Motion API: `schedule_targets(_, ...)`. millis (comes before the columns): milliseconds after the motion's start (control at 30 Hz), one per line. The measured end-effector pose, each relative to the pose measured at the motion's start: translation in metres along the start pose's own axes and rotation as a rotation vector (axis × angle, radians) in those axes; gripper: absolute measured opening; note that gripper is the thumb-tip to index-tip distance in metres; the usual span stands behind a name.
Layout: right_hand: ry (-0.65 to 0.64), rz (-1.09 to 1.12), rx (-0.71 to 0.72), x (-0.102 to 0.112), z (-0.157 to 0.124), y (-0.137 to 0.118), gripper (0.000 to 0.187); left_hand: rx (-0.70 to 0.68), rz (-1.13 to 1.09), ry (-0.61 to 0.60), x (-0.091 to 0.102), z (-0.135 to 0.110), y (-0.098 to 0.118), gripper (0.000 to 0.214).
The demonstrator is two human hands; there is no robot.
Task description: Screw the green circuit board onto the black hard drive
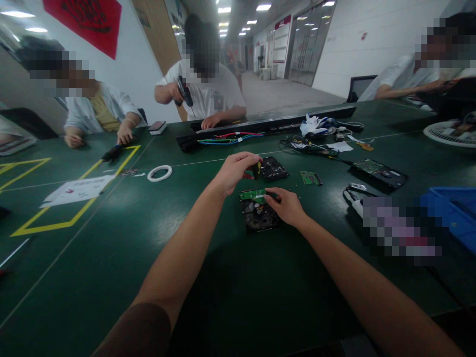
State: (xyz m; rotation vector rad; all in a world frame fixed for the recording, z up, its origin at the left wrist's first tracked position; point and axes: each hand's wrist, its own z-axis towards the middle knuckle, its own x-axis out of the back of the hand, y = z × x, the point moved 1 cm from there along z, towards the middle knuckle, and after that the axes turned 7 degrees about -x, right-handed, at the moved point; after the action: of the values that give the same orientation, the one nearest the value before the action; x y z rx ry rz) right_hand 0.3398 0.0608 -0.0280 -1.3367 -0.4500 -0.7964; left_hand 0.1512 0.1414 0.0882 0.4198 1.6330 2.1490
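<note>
A black hard drive (pixel 258 218) lies on the green table (pixel 230 287) in front of me, with a green circuit board (pixel 253 195) on its far edge. My left hand (pixel 236 171) is closed round a small screwdriver (pixel 256 171) with a yellow and black handle, held upright above the board. Resting on the drive's right side, my right hand (pixel 286 206) has its fingers pinched on the board's right end. Just beyond, a second black drive (pixel 273 168) sits on the table.
A loose green board (pixel 311 178), another opened drive (pixel 379 172), a blue bin (pixel 455 213), a white tape ring (pixel 159 173), a paper sheet (pixel 78 190) and coloured cables (pixel 230 138) lie around. Three other people sit at the table; one holds a power driver (pixel 185 92).
</note>
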Motion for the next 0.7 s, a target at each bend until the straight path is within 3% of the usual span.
schedule_targets(700, -0.005, -0.009, -0.013, 0.0018, -0.0010, -0.0041, 0.038, 0.013, -0.069, -0.025, -0.0023, -0.0020, 0.0035, 0.022)
